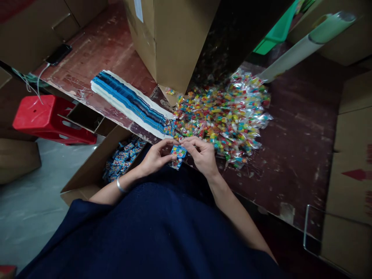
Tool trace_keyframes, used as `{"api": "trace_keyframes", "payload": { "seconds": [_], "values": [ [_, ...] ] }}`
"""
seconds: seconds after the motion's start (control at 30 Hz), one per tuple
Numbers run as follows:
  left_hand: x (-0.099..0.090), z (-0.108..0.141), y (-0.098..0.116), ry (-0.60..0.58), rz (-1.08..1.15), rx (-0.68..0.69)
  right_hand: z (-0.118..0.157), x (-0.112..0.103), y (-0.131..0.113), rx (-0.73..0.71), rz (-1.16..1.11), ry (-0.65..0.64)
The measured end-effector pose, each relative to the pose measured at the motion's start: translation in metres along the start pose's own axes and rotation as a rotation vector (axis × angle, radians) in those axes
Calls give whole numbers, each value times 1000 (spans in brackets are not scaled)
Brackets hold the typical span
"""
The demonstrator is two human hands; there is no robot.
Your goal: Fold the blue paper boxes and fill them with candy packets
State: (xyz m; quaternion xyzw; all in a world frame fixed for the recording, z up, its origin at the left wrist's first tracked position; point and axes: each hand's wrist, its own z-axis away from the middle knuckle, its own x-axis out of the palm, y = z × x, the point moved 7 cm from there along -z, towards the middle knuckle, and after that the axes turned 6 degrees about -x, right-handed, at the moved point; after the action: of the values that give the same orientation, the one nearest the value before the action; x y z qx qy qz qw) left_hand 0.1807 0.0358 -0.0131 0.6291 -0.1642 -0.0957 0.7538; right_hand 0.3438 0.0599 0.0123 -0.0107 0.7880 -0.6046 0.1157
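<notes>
Close to the table's front edge, my left hand (157,155) grips a small blue printed carton (178,152) between thumb and fingers. At the carton's upper edge, my right hand (202,155) has thumb and forefinger pinched together; what lies between them is hidden. Just beyond both hands spreads a heap of clear packets of colourful candy (221,116). To the left of the heap lies a long row of overlapping flat blue cartons (130,102), its near end close to my left hand.
Below my left arm stands an open cardboard box (84,166) containing many filled-looking blue cartons (123,157). A tall cardboard box (180,42) rises behind the candy. A red stool (37,114), phone (59,54), green bin (276,35) and pale tube (305,48) surround the table (293,155).
</notes>
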Motion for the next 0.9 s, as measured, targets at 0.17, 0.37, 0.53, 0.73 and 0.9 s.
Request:
{"api": "trace_keyframes", "payload": {
  "seconds": [0.17, 0.37, 0.53, 0.73, 0.9],
  "values": [
    [-65, 21, 2, -61, -518, -156, -3, 25, 21, -104, 288, -168],
    [-133, 31, 15, 102, -943, -170, -33, 56, 46, -244, 742, -288],
    [-104, 21, 4, 76, -453, -227, -36, 56, 46, -339, 748, -331],
    [-52, -13, -27, 135, 418, -321, -2, 33, 2, -623, 709, 51],
    [-24, -37, -28, 59, 689, -297, 31, 34, -29, -741, 666, 56]
  ]
}}
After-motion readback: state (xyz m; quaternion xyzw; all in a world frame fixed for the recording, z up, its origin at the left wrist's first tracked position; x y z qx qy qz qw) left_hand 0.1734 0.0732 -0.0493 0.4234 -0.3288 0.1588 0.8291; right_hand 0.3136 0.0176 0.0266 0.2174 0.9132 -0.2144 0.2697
